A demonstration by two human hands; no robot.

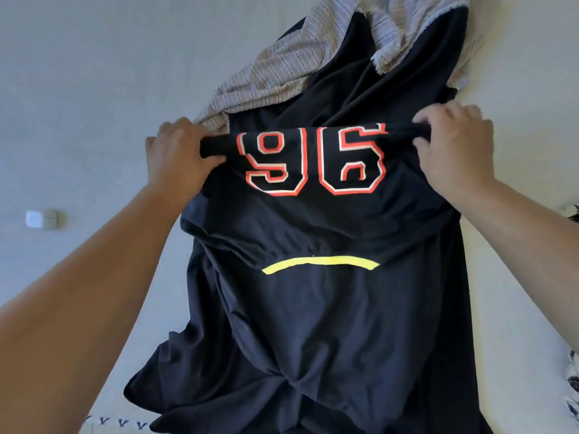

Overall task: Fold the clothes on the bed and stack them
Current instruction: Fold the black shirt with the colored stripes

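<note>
Navy shirt (313, 324) lies spread on the white bed (94, 73), hem nearest, yellow neck strip w/ no legible label; folded top edge shows "96" in orange-white outline; left hand (175, 155) & right hand (454, 151) each have fingers curled round that fold; small white case (42, 218) at left; beyond, grey knit garment (282, 67) overlaps shirt's far end.

The jersey (329, 308) is dark navy, near black, with a "96" (313, 158) outlined in white and orange-red and a curved neon-yellow stripe (319, 264) at the collar. The woven garment (282, 64) behind it is pale grey with fine stripes. The bedsheet (94, 89) is off-white; a small white object (42, 218), possibly a case, is blurred.
</note>
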